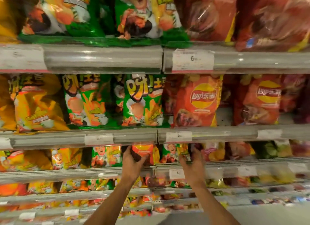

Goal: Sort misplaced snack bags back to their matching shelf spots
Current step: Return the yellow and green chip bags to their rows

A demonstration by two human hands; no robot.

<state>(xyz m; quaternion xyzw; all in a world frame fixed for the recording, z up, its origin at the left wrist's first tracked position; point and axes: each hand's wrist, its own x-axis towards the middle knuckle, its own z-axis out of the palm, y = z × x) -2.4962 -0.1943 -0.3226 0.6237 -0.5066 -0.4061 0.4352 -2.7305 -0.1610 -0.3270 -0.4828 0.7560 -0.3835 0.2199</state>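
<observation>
"Lay's" on red bag (198, 100); "6" on price tag (192, 59).

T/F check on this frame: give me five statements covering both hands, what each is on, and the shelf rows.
1. The left hand has its grip on a small red bag. True.
2. The right hand hangs free of the shelf. False: its fingers are round a dark bag on the same row.
3. Both hands work on the top row. False: they are on the third row down.
4. The large red Lay's bags stand right of the green bags. True.
5. The red bag sits among red bags. False: yellow and green neighbours.
</observation>
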